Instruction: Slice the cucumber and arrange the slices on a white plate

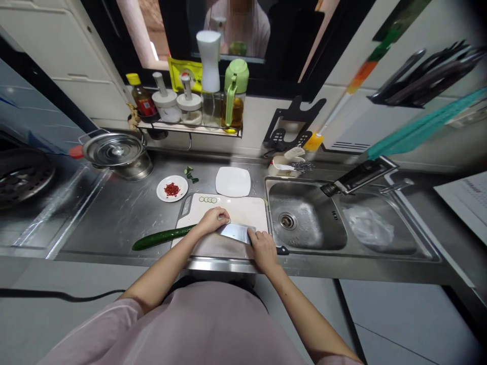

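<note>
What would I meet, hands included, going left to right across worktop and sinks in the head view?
Steel pot, round plate, left hand, knife blade, right hand, sink drain, clear plastic.

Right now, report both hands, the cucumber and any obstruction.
Right hand gripping kitchen knife over cutting board. Left hand beside knife, hold unclear. Cucumber across board's left edge, right end hidden by left hand. Slices in a row beyond.

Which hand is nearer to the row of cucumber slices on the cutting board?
Left. The left hand is just on the near side of the cucumber slices; the right hand is farther off to their right, holding the knife.
</note>
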Demonstrator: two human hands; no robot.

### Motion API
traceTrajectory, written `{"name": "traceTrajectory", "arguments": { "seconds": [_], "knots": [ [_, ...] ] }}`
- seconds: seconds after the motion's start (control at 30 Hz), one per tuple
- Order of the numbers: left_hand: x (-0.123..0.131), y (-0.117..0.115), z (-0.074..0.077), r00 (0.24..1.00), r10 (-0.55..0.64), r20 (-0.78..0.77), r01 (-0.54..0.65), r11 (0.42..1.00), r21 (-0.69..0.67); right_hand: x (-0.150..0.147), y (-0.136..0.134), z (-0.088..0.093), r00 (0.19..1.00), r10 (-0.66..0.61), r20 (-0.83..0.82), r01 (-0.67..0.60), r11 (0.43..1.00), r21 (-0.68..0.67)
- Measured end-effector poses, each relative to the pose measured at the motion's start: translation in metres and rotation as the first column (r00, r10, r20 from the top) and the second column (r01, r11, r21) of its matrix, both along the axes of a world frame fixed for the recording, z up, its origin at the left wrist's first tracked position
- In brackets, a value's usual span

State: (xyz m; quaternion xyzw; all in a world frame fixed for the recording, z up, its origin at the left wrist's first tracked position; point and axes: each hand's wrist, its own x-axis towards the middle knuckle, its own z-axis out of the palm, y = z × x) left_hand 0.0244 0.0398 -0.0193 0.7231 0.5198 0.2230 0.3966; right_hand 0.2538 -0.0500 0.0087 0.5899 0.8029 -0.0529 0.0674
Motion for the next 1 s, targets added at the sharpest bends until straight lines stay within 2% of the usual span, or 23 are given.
{"name": "traceTrajectory", "arguments": {
  "seconds": [0.13, 0.27, 0.33, 0.6, 0.8, 1.0],
  "knots": [
    [-0.004, 0.023, -0.011, 0.988, 0.152, -0.04, -0.155, 0.984, -0.083, 0.005, -0.002, -0.004, 1.0, -0.027, -0.012, 0.027, 0.999, 0.032],
    [-0.012, 0.045, -0.017, 0.936, 0.284, -0.206, -0.298, 0.954, -0.038, 0.008, -0.001, -0.007, 0.999, -0.037, -0.015, 0.038, 0.997, 0.072],
    [-0.015, 0.051, -0.019, 0.919, 0.292, -0.267, -0.302, 0.953, 0.001, 0.008, -0.001, -0.009, 0.999, -0.041, -0.012, 0.041, 0.996, 0.077],
    [-0.019, 0.061, -0.028, 0.877, 0.255, -0.407, -0.197, 0.964, 0.179, 0.006, 0.0, -0.011, 0.998, -0.065, -0.02, 0.066, 0.997, 0.037],
    [-0.02, 0.063, -0.032, 0.881, 0.272, -0.388, -0.201, 0.956, 0.214, 0.006, -0.002, -0.01, 0.996, -0.085, -0.03, 0.085, 0.996, 0.009],
    [-0.024, 0.059, -0.038, 0.857, 0.356, -0.373, -0.269, 0.926, 0.266, 0.006, -0.002, -0.009, 0.994, -0.1, -0.033, 0.1, 0.995, -0.007]
  ]
}}
